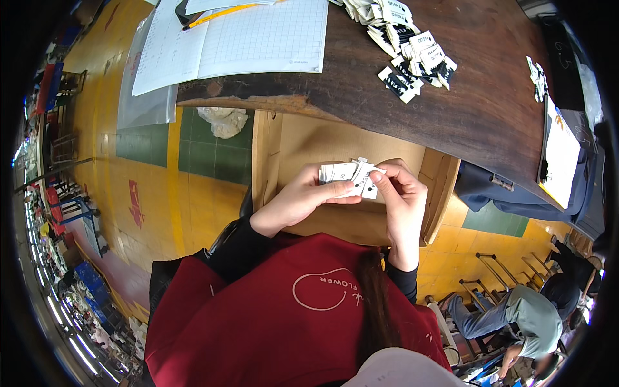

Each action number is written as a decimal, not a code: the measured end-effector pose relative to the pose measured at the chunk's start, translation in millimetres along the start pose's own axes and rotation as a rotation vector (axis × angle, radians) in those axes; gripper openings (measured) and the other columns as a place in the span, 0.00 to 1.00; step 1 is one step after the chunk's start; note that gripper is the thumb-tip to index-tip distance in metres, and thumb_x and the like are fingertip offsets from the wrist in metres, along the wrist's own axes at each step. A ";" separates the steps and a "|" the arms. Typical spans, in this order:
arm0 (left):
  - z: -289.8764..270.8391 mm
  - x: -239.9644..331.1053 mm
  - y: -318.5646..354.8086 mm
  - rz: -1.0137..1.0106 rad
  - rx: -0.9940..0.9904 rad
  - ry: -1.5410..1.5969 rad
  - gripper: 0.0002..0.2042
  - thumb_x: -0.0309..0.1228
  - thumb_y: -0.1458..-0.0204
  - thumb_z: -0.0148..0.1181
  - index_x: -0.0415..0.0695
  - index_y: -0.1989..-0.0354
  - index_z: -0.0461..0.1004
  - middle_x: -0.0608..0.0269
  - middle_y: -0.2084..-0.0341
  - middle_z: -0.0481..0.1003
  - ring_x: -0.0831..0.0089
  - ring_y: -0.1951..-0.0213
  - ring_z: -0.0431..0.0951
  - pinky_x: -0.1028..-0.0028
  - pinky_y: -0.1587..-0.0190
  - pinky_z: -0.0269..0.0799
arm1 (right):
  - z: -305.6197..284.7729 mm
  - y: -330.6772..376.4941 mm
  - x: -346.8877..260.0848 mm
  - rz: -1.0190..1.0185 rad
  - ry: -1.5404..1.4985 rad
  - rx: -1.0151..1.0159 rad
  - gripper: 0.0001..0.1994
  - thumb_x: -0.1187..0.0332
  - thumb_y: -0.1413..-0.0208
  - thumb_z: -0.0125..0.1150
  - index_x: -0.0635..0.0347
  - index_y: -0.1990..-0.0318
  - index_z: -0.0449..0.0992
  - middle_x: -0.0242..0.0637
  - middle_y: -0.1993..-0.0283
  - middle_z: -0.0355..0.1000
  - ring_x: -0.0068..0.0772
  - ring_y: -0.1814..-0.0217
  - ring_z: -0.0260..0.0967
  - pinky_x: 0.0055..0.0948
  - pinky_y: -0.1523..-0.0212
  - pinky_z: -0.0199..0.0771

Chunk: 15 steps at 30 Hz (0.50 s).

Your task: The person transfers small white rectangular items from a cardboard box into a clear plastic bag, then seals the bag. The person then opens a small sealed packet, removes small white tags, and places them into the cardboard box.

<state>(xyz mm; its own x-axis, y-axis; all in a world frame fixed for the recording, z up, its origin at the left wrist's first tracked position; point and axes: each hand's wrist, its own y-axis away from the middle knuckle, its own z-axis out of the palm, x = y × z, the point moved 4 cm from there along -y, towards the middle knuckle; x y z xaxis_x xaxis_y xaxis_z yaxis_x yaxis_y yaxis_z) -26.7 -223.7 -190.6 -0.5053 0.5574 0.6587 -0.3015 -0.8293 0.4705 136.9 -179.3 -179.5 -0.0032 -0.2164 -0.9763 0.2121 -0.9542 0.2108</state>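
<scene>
Over an open wooden drawer [316, 138], both hands meet around a small stack of white fabric labels [338, 171] with black print. My left hand [308, 195] grips the stack, its thumb pressed across the top. Thumb and fingers of my right hand [401, 189] pinch a label [366, 178] at the stack's right end. Some labels there are fanned out a little. A loose heap of similar black and white labels [419, 58] lies farther off on the dark wooden table [490, 77].
An open grid-paper notebook [258, 45] with a yellow pencil [222, 14] lies at the table's far left. A clipboard with papers [558, 155] sits at the right edge. Below the table is a crumpled plastic bag [222, 121]. Another person [532, 319] bends over at lower right.
</scene>
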 end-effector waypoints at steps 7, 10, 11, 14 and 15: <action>-6.5 1.8 -5.9 0.152 0.121 -0.110 0.11 0.23 0.44 0.64 0.34 0.53 0.77 0.57 0.60 0.80 0.71 0.59 0.81 0.72 0.54 0.79 | -6.7 6.1 1.1 0.020 -0.016 0.064 0.04 0.80 0.44 0.66 0.70 0.62 0.81 0.35 0.64 0.78 0.19 0.63 0.71 0.19 0.59 0.70; -8.0 3.7 -6.7 0.202 0.169 -0.103 0.10 0.21 0.47 0.66 0.35 0.56 0.78 0.58 0.63 0.81 0.72 0.60 0.81 0.73 0.55 0.78 | -8.6 9.9 2.5 0.035 -0.061 0.073 0.04 0.80 0.44 0.66 0.70 0.62 0.81 0.34 0.64 0.78 0.19 0.63 0.71 0.18 0.59 0.70; -8.5 4.4 -6.6 0.205 0.178 -0.101 0.10 0.20 0.48 0.67 0.35 0.57 0.78 0.59 0.63 0.81 0.72 0.61 0.81 0.73 0.55 0.78 | -9.9 10.1 3.5 0.047 -0.099 0.065 0.04 0.80 0.44 0.65 0.70 0.62 0.81 0.34 0.65 0.78 0.19 0.62 0.71 0.18 0.58 0.70; -9.4 6.7 -5.7 0.188 0.197 -0.127 0.09 0.21 0.48 0.68 0.35 0.59 0.78 0.59 0.64 0.81 0.73 0.61 0.81 0.74 0.56 0.79 | -17.1 7.2 8.1 0.117 -0.187 0.057 0.04 0.79 0.42 0.65 0.70 0.62 0.81 0.33 0.64 0.78 0.18 0.61 0.71 0.18 0.57 0.69; -9.2 7.2 -5.3 0.179 0.193 -0.123 0.09 0.21 0.48 0.68 0.35 0.59 0.78 0.59 0.64 0.81 0.73 0.62 0.82 0.74 0.57 0.79 | -20.8 4.9 10.3 0.171 -0.014 0.044 0.05 0.75 0.42 0.65 0.70 0.62 0.81 0.33 0.64 0.78 0.20 0.59 0.72 0.21 0.55 0.70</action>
<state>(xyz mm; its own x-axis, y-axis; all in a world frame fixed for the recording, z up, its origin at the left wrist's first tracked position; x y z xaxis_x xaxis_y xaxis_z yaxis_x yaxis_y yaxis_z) -36.2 -215.7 -193.7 -0.4316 0.4131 0.8019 -0.0507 -0.8987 0.4357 158.2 -181.9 -189.5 0.0156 -0.3793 -0.9251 0.1674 -0.9112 0.3764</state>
